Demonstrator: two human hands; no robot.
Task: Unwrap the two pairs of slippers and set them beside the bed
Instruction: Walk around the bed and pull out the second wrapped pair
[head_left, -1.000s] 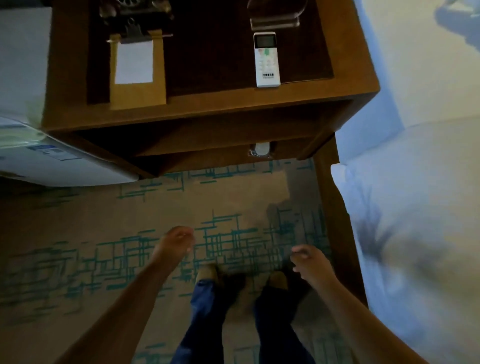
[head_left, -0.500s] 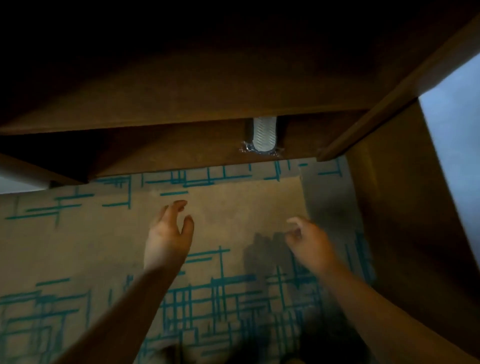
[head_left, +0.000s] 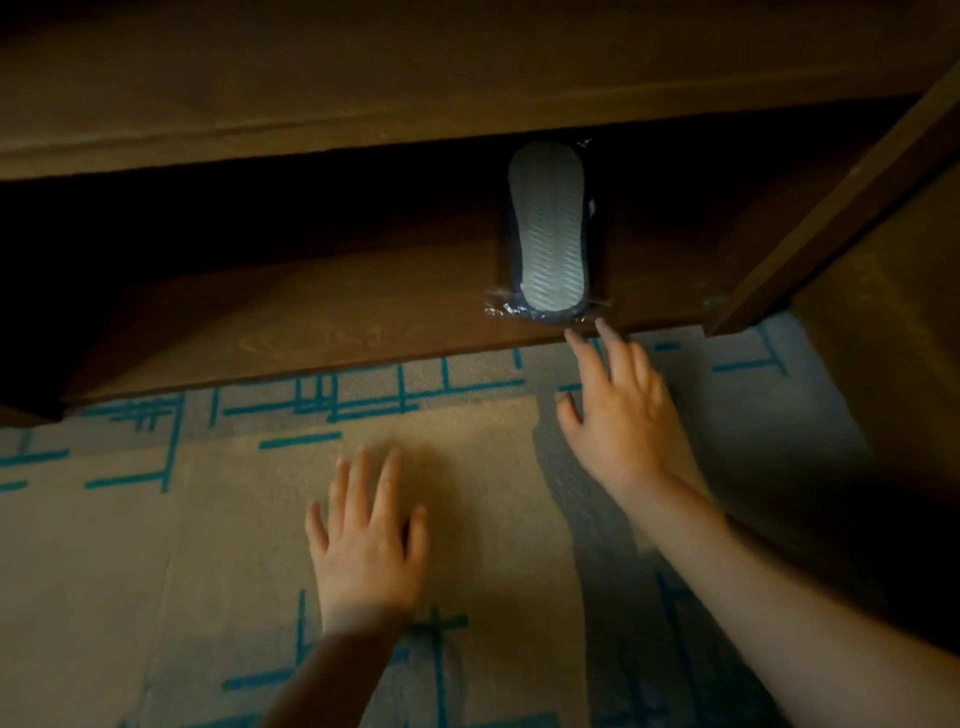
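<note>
A pack of slippers (head_left: 548, 234) in clear plastic wrap lies on the low shelf (head_left: 322, 312) of the wooden nightstand, pale ribbed sole facing up, its crinkled wrap end at the shelf's front edge. My right hand (head_left: 618, 410) is open with fingers spread, its fingertips right at the shelf edge just below the wrap. My left hand (head_left: 366, 540) is open, palm down, flat over the carpet below the shelf. Whether more slippers lie underneath or behind in the dark I cannot tell.
The nightstand's upper board (head_left: 415, 78) overhangs the shelf closely. Its right leg (head_left: 831, 208) slants down beside the pack, with the dark wooden bed frame (head_left: 893, 364) further right. Beige carpet with teal lines (head_left: 234, 519) covers the floor.
The view has dropped low and closer to the shelf. My right hand has reached forward up to the shelf edge by the pack; my left hand has lowered flat toward the carpet.
</note>
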